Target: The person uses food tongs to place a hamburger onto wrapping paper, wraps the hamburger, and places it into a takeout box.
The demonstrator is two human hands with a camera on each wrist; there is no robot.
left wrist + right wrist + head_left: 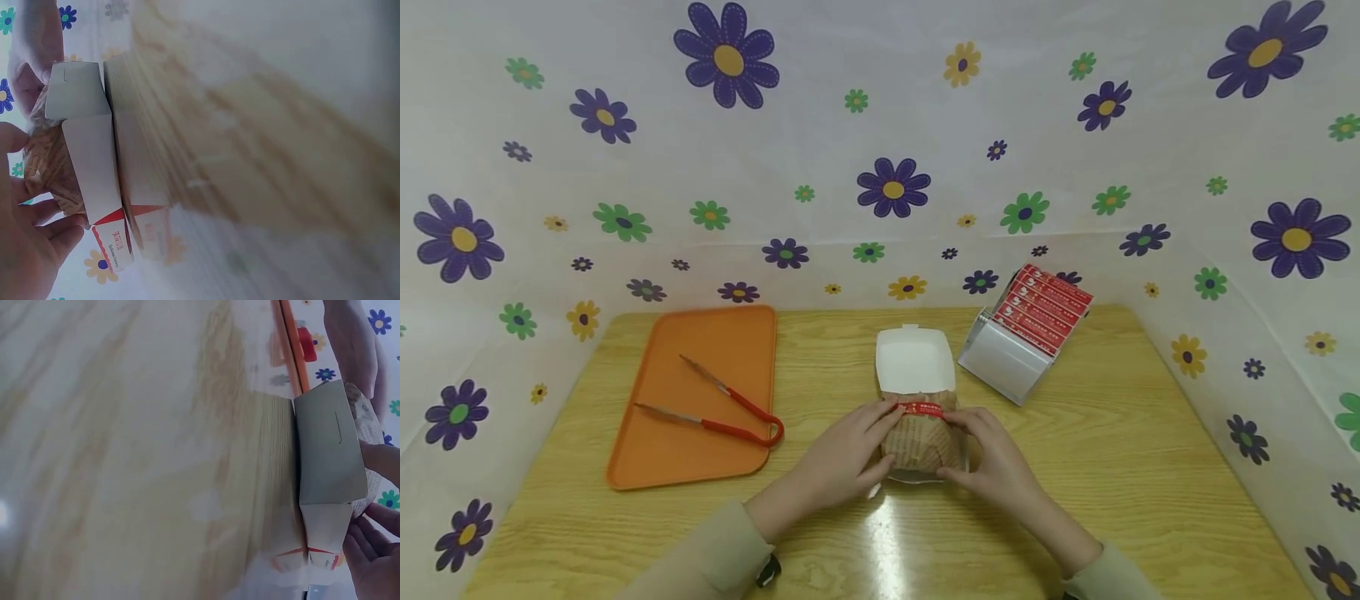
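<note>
Work in hand: both hands press a red sticker (pixel 921 409) across the top of a paper-wrapped bundle (pixel 921 442) that sits in an open white box (pixel 914 360).
Done so far, as I judge it: the bundle is wrapped and lies in the box's lower half; the sticker is already on the paper.
Left, as I judge it: the lid stands open behind the bundle, so the box is not yet closed.
Bundle: brownish paper printed with fine lines, rounded and a little crumpled, with the sticker as a narrow strip along its far upper edge.
Box: plain white card with red print at one corner in the wrist views; its lid tilts back away from the person.
Place: the box rests on the wooden surface (pixel 1112 433) near the front middle, between the two hands.
Left hand (pixel 844 457): its grip is loose, fingers fairly straight, laid against the bundle's left side with the fingertips at the sticker's left end; it clasps nothing.
Right hand (pixel 996 463): fingers bent round the bundle's right side, forefinger at the sticker's right end, thumb low near the box's front edge.
Elsewhere: an orange tray (pixel 730 333) lies to the left with red-handled tongs (pixel 722 412) on it; a grey holder (pixel 1007 362) of red strips (pixel 1041 307) stands just behind and right of the box.
</note>
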